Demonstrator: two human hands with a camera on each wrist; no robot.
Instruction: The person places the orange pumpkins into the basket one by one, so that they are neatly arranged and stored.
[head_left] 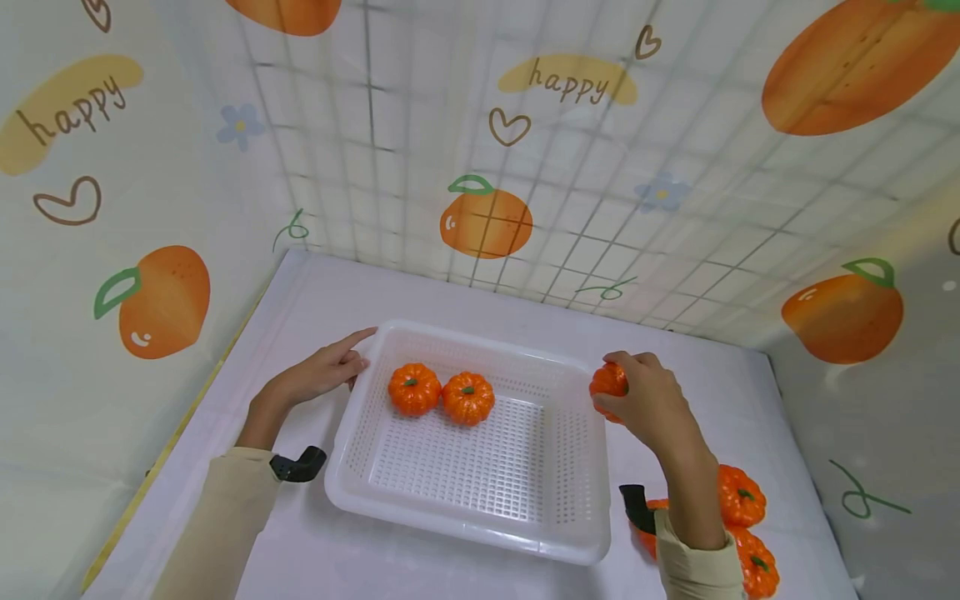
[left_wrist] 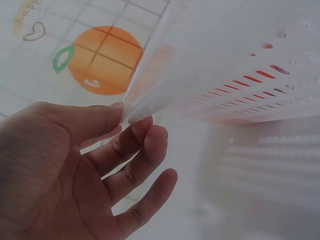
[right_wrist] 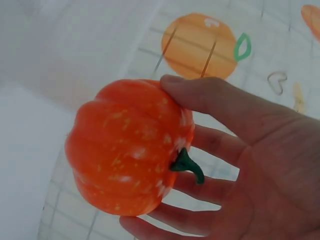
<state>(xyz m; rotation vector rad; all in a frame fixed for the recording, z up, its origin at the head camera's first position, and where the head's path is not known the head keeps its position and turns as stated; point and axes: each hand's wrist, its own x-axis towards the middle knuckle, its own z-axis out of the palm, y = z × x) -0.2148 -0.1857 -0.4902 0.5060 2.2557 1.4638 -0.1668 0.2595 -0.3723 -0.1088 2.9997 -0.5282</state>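
Right hand first: wrapped partway round one pumpkin, thumb on one side, fingers spread along the other, stem pointing at my palm. Main risk I see: slip. Skin looks glossy and rounded, and there's a gap between it and my palm, so it's mostly a fingertip hold. Uneven squeeze could spin it out. It's just outside the basket, by the right rim near the far corner (can't tell how high it sits, or if it's touching). Any move inward too low could clip that rim and knock it loose or shove the basket.

Left hand: pinching the basket's left rim, other fingers loosely bent. Can't tell how hard. If I lift or pull there, the basket could tip or slide.

Inside: two pumpkins, stems up, touching each other, on the left half. A tilt or hard bump could set them rolling, I'd guess. Right half of the floor is bare.

Further out, by my right forearm: two pumpkins on its outer side, plus another mostly hidden behind the wrist strap. Sweep the elbow or strap carelessly and those could roll across the table.
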